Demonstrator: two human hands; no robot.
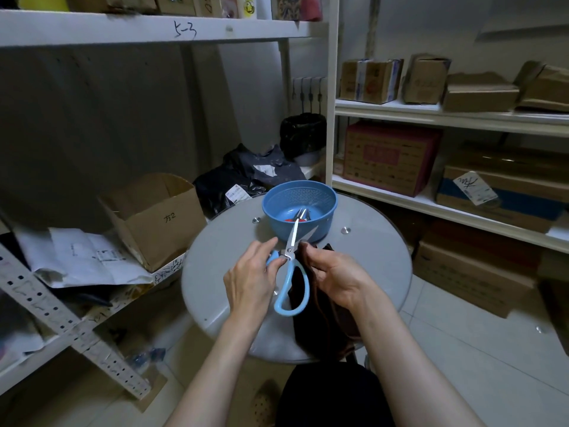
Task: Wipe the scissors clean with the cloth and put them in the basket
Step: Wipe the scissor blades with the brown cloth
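Two hands work close together just this side of the basket (277, 224). Nearest, the left hand (249, 278) pinches the scissors (291, 252) at the smaller blue handle by the pivot. The right hand (335, 275) has its fingers curled round the dark cloth (320, 322), bunched beside the lower blade. The scissors are held above the table (215, 241), blades parted, tips pointing at the basket. Wiping looks under way, not finished; dropping them in is still to do. The basket already holds something metal and something red, too small to name.
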